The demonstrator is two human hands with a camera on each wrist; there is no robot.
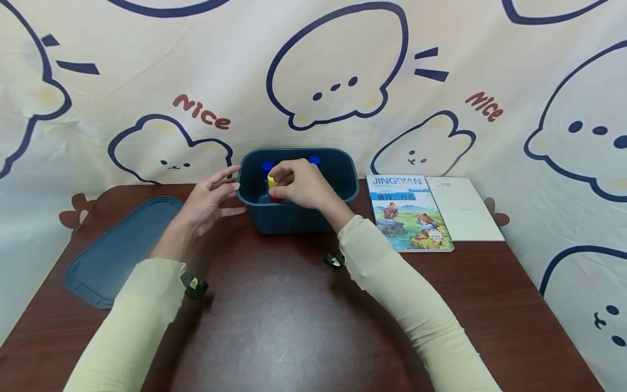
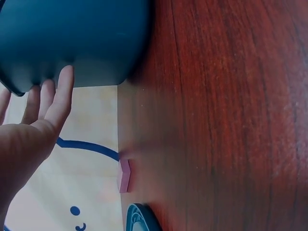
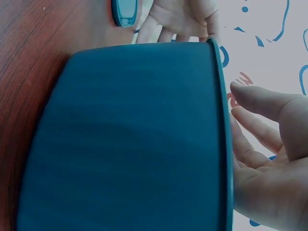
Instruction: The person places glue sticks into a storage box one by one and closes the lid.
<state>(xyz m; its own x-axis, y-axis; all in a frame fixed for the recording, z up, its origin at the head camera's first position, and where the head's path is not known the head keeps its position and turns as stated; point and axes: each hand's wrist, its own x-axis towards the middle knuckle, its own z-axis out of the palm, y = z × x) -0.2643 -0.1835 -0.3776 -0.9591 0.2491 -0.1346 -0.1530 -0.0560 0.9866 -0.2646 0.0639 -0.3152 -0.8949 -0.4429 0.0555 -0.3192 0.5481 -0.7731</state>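
Note:
A dark blue plastic bin (image 1: 299,220) stands upright at the far side of the table. My right hand (image 1: 306,182) reaches over its near rim, thumb and forefinger around a small yellow object (image 1: 271,181). A blue piece (image 1: 266,167) and a red piece (image 1: 276,200) show beside it, and another blue piece (image 1: 314,160) shows behind the hand. In the right wrist view the bin wall hides what lies between the fingertips. My left hand (image 1: 208,198) is at the bin's left end, its extended fingers (image 2: 62,98) right at the outer wall.
A dark blue lid (image 1: 122,250) lies flat on the left of the brown table (image 1: 274,305). Right of the bin are an illustrated book (image 1: 411,215) and a pale booklet (image 1: 467,209). A printed cloth (image 1: 333,65) hangs behind the table.

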